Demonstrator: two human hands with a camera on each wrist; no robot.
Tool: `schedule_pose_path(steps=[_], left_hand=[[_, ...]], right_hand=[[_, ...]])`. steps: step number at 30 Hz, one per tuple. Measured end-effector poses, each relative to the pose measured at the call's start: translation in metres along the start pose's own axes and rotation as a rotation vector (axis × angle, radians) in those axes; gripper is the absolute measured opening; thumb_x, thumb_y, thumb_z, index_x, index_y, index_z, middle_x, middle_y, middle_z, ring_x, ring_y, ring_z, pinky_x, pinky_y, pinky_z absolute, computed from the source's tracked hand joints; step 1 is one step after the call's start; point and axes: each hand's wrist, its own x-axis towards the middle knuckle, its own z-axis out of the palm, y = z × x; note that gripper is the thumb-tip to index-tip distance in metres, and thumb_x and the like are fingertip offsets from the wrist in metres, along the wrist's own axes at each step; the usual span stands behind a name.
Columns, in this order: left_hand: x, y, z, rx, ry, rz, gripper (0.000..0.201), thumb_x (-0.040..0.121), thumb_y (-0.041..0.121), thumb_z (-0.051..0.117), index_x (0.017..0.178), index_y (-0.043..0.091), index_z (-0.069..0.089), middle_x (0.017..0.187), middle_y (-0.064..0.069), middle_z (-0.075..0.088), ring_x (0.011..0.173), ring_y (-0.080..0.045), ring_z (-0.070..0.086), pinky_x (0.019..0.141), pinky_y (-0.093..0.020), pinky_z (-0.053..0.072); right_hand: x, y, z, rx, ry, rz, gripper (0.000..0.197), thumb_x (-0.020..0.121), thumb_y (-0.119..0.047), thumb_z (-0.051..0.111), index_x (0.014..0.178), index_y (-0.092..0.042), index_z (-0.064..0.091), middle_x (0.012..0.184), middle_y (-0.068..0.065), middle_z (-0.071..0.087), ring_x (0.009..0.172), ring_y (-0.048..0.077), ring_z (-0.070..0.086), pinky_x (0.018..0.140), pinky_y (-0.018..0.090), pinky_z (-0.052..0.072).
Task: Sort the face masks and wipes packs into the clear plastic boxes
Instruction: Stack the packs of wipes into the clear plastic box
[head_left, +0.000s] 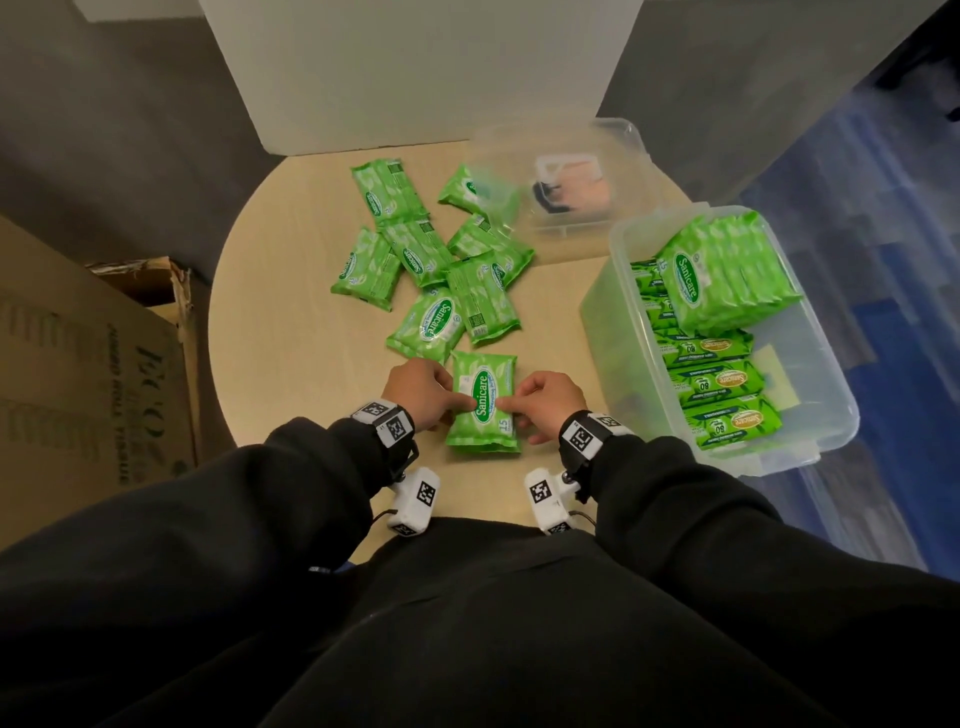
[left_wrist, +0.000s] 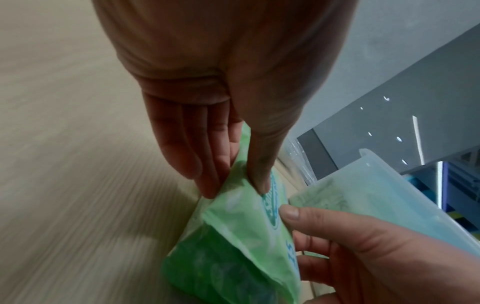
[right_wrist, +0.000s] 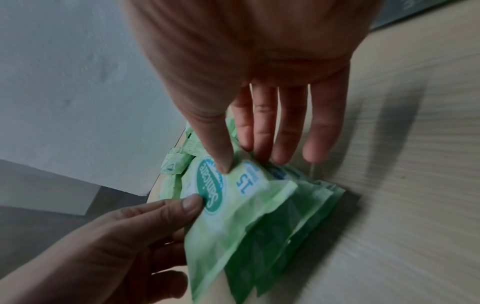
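Loose packs crowd the table; both hands pinch a green, perhaps stacked, pack.

Before us a round pale wood surface carries a scatter of loose green wipes packs near its middle. To their right stands a large clear box at the rim; behind that box sits a smaller clear box.

A cardboard box stands left of the round table.
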Motion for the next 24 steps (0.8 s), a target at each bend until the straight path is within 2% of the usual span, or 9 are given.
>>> schedule_pose_path(steps=[4, 7, 10, 13, 16, 18, 20, 22, 24], left_hand=[[-0.001, 0.0, 0.002, -0.016, -0.008, -0.004, 0.046, 0.068, 0.024, 0.097, 0.094, 0.003, 0.065, 0.075, -0.012, 0.076, 0.064, -0.03, 0.076, 0.059, -0.048, 0.064], [0.001, -0.004, 0.004, -0.032, -0.018, -0.003, 0.048, 0.069, 0.023, 0.097, 0.096, 0.003, 0.064, 0.076, -0.014, 0.076, 0.066, -0.034, 0.076, 0.059, -0.05, 0.064], [0.003, -0.004, 0.005, -0.017, -0.006, 0.025, 0.046, 0.07, 0.024, 0.096, 0.095, 0.002, 0.064, 0.077, -0.014, 0.076, 0.065, -0.032, 0.076, 0.058, -0.047, 0.064], [0.005, -0.006, 0.005, 0.054, -0.003, 0.056, 0.047, 0.069, 0.033, 0.096, 0.094, 0.007, 0.065, 0.075, -0.008, 0.076, 0.061, -0.024, 0.075, 0.059, -0.043, 0.064], [0.008, -0.008, 0.003, 0.227, 0.017, 0.111, 0.055, 0.065, 0.05, 0.093, 0.098, 0.02, 0.06, 0.08, 0.001, 0.074, 0.071, -0.02, 0.072, 0.072, -0.042, 0.061], [0.007, -0.004, 0.0, 0.342, 0.073, 0.219, 0.068, 0.065, 0.052, 0.092, 0.111, 0.027, 0.05, 0.092, 0.006, 0.066, 0.082, -0.019, 0.065, 0.075, -0.038, 0.054], [0.006, 0.004, 0.001, 0.482, 0.135, 0.462, 0.078, 0.069, 0.053, 0.089, 0.129, 0.028, 0.046, 0.112, 0.005, 0.061, 0.099, -0.02, 0.06, 0.084, -0.038, 0.051], [0.006, 0.012, 0.008, 0.674, 0.154, 0.74, 0.088, 0.079, 0.062, 0.077, 0.148, 0.021, 0.041, 0.14, -0.005, 0.055, 0.126, -0.027, 0.053, 0.103, -0.044, 0.045], [0.011, 0.018, 0.022, 0.859, 0.113, 0.852, 0.097, 0.089, 0.072, 0.057, 0.16, 0.013, 0.027, 0.162, -0.01, 0.037, 0.149, -0.032, 0.034, 0.121, -0.049, 0.029]], right_hand=[[0.002, 0.0, -0.002, 0.015, -0.045, 0.016, 0.03, 0.076, -0.029, 0.089, 0.086, -0.017, 0.063, 0.087, 0.008, 0.077, 0.076, 0.027, 0.076, 0.06, 0.046, 0.063], [0.003, 0.001, -0.002, 0.014, -0.059, 0.005, 0.028, 0.079, -0.03, 0.085, 0.087, -0.017, 0.062, 0.087, 0.01, 0.078, 0.073, 0.026, 0.075, 0.063, 0.043, 0.061], [0.003, 0.001, -0.002, 0.029, -0.068, 0.018, 0.025, 0.082, -0.03, 0.082, 0.086, -0.019, 0.06, 0.086, 0.009, 0.078, 0.079, 0.03, 0.077, 0.065, 0.042, 0.06], [0.003, 0.002, -0.004, 0.048, -0.1, 0.039, 0.024, 0.083, -0.031, 0.08, 0.091, -0.017, 0.062, 0.087, 0.008, 0.078, 0.078, 0.028, 0.077, 0.073, 0.051, 0.063], [0.003, 0.003, -0.006, 0.064, -0.107, 0.038, 0.028, 0.083, -0.031, 0.08, 0.097, -0.014, 0.064, 0.086, 0.007, 0.078, 0.076, 0.026, 0.077, 0.075, 0.052, 0.063], [0.004, 0.003, -0.007, 0.08, -0.114, 0.036, 0.028, 0.082, -0.031, 0.082, 0.096, -0.016, 0.063, 0.085, 0.006, 0.078, 0.076, 0.026, 0.077, 0.076, 0.048, 0.061], [0.005, 0.003, -0.008, 0.104, -0.121, 0.044, 0.027, 0.082, -0.031, 0.083, 0.094, -0.018, 0.062, 0.084, 0.006, 0.079, 0.078, 0.028, 0.077, 0.077, 0.046, 0.059], [0.005, 0.003, -0.009, 0.125, -0.135, 0.051, 0.023, 0.084, -0.031, 0.08, 0.094, -0.019, 0.062, 0.084, 0.006, 0.078, 0.081, 0.029, 0.077, 0.08, 0.047, 0.058], [0.006, 0.0, -0.012, 0.161, -0.137, 0.069, 0.014, 0.088, -0.028, 0.074, 0.094, -0.019, 0.064, 0.081, 0.006, 0.076, 0.086, 0.032, 0.077, 0.085, 0.051, 0.058]])
